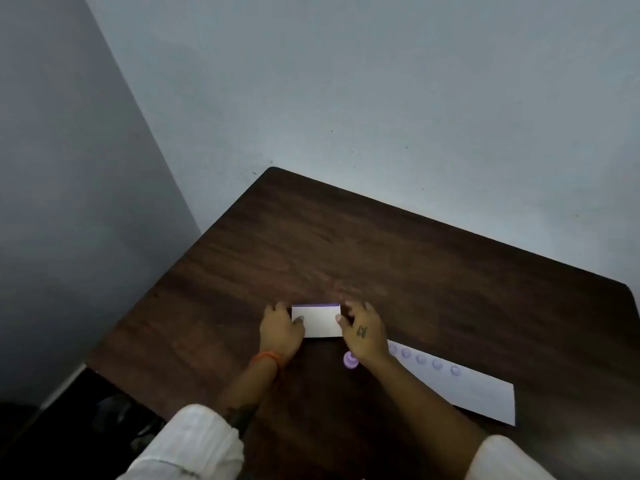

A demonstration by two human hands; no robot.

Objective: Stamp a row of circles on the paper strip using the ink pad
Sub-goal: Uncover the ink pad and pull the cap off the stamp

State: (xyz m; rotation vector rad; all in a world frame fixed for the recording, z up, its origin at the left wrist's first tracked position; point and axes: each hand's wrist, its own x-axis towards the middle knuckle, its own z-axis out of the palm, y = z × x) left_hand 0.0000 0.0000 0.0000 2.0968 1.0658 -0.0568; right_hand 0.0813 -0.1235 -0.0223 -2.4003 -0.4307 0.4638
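A white rectangular ink pad box (pixel 318 322) with a purple far edge lies on the dark wooden table (pixel 346 244). My left hand (pixel 280 332) grips its left end, thumb on the lid. My right hand (pixel 363 332) holds its right end with the fingertips. A small round purple stamp (pixel 350 360) stands on the table just below my right hand, untouched. The white paper strip (pixel 471 389) lies to the right and bears a row of several purple circles (pixel 420 359); its left end is hidden under my right wrist.
The table sits in a corner between two grey walls (pixel 346 81). Its left edge drops to a dark floor (pixel 69 427). White sleeves cover both forearms at the bottom of the view.
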